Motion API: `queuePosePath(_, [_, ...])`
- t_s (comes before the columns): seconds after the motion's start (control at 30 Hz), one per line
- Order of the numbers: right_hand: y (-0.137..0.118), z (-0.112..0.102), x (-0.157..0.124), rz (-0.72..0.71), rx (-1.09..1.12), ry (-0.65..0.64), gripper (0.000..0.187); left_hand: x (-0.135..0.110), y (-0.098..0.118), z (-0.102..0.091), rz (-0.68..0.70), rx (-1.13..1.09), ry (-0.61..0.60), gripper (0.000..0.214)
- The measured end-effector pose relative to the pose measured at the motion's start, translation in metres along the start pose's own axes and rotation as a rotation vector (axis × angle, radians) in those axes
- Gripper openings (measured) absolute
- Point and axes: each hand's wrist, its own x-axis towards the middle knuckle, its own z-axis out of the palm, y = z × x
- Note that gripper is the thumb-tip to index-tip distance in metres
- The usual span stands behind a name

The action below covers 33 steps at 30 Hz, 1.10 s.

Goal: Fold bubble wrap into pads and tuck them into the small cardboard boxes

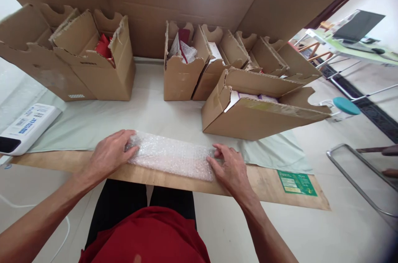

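Observation:
A long flat strip of bubble wrap (172,154) lies across the table's front edge, close to my body. Its left end is between the thumb and fingers of my left hand (114,149), which grips it. At the opposite end, my right hand (229,167) has its thumb against the wrap's edge and its fingers curled at the far corner. Something faintly pinkish shows through the lower half of the wrap; I cannot make out what.
Behind the wrap stands a cardboard box (264,119) holding white and purple packs. Several more open boxes line the back, one with red items (104,46), one with bubble wrap and a dark red piece (184,43). A white label printer-like device (31,128) sits at left.

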Motion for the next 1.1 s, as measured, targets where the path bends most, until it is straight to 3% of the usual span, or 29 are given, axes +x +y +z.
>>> queuePosePath(0.07, [-0.006,-0.008,0.0,-0.052,-0.019,0.071,0.028,-0.004,0.01,-0.002,0.103,0.048,0.203,0.041])
queuePosePath(0.13, [-0.023,-0.009,0.004,-0.124,0.008,0.126,0.031,-0.008,0.026,0.0,0.252,0.084,0.304,0.042])
queuePosePath(0.2, [-0.047,0.002,0.006,-0.225,0.058,0.074,0.037,-0.011,0.042,0.01,0.419,0.087,0.244,0.043])
queuePosePath(0.3, [-0.071,0.024,-0.004,-0.39,0.082,-0.125,0.044,-0.013,0.053,0.033,0.556,0.077,0.079,0.045])
queuePosePath(0.37, [-0.067,0.031,-0.019,-0.422,0.058,-0.195,0.042,-0.014,0.051,0.044,0.561,0.069,0.016,0.047])
queuePosePath(0.47, [-0.036,0.018,-0.046,-0.342,0.05,-0.182,0.038,-0.014,0.042,0.046,0.577,0.028,-0.046,0.049])
queuePosePath(0.57, [-0.002,-0.007,-0.057,-0.169,0.11,-0.091,0.029,-0.01,0.029,0.032,0.496,-0.074,-0.011,0.045])
queuePosePath(0.7, [0.015,-0.016,-0.035,-0.017,0.08,-0.004,0.027,0.001,0.003,0.007,0.118,-0.026,0.113,0.043])
queuePosePath(0.8, [0.007,-0.004,-0.008,-0.023,-0.042,-0.053,0.038,0.008,-0.009,-0.004,-0.047,0.104,-0.017,0.048])
queuePosePath(0.87, [-0.004,0.005,0.003,-0.05,-0.082,-0.114,0.037,0.01,-0.008,-0.004,-0.075,0.105,-0.083,0.042])
queuePosePath(1.0, [-0.023,0.01,-0.002,-0.109,0.017,-0.117,0.002,0.007,0.007,0.007,-0.035,0.005,-0.087,0.024])
queuePosePath(1.1, [-0.029,0.001,-0.017,-0.057,0.175,-0.068,0.004,0.0,0.015,0.009,-0.045,-0.15,-0.047,0.027])
